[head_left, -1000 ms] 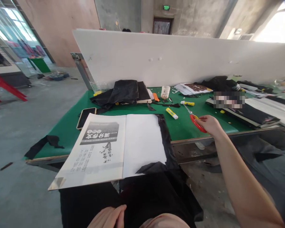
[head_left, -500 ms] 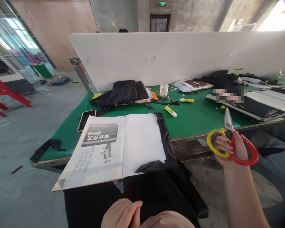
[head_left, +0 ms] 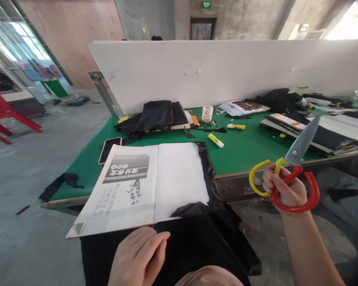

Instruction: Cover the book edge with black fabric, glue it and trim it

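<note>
My right hand (head_left: pixel 286 190) is closed around the red and yellow handles of a pair of scissors (head_left: pixel 298 159), held in the air off the table's front edge, blades pointing up and right. My left hand (head_left: pixel 137 256) lies flat with fingers together on black fabric (head_left: pixel 197 238) in my lap, just below the near edge of an open book (head_left: pixel 143 186). The book overhangs the green table (head_left: pixel 241 151), and a strip of the black fabric runs along its right page edge.
On the table lie a phone (head_left: pixel 109 148), folded black cloth (head_left: pixel 155 115), two glue sticks (head_left: pixel 215 140), an orange cutter (head_left: pixel 195 120), a small cup (head_left: pixel 207 113) and stacked books (head_left: pixel 316 135) at right. A white board (head_left: pixel 226 71) stands behind. Red chair (head_left: pixel 6 119) far left.
My right hand picked the scissors up from the table and brought them toward me, then tilted the blades right. My left hand slid up the fabric toward the book.
</note>
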{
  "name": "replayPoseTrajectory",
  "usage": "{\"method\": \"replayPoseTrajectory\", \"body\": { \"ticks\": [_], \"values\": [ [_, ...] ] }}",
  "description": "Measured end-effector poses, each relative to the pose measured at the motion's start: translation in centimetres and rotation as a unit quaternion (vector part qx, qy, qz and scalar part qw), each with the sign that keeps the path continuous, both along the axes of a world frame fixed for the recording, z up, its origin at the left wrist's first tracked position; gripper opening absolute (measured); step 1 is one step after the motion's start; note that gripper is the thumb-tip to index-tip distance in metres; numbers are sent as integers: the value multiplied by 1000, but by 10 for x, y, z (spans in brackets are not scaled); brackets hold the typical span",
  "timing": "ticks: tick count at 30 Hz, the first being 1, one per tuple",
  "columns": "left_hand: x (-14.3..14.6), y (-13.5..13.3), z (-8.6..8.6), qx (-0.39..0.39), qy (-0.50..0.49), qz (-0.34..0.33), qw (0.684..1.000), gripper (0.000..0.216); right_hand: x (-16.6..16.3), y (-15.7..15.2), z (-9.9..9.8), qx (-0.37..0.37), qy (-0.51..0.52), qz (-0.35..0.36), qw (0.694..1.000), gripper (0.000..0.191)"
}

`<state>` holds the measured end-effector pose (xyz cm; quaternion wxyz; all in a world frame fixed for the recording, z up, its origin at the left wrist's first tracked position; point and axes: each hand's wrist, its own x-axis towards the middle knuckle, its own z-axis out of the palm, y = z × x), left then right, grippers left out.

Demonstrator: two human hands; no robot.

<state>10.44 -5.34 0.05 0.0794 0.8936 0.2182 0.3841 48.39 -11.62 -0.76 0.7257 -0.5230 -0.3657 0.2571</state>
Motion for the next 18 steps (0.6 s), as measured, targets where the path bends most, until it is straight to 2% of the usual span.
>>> {"method": "replayPoseTrajectory", "body": {
  "ticks": [5,8,11,14,18],
  "values": [
    [6,-8,-7,-21,-14,-4,1000,21,-7,3,-8,10,-27,-78,996,24],
    [3,-15,-13,-40,-13,6,999,19,-3,7,-16,21,-14,-52,998,19],
    [-3,-19,-15,-39,0,29,999,19,2,11,-23,2,-12,-16,1000,28],
    [-9,-21,-15,-37,6,45,998,18,2,11,-27,-32,-24,15,999,32],
    [-14,-21,-16,-45,11,54,997,17,-5,4,-25,-109,-111,48,987,33]
  ]
}}
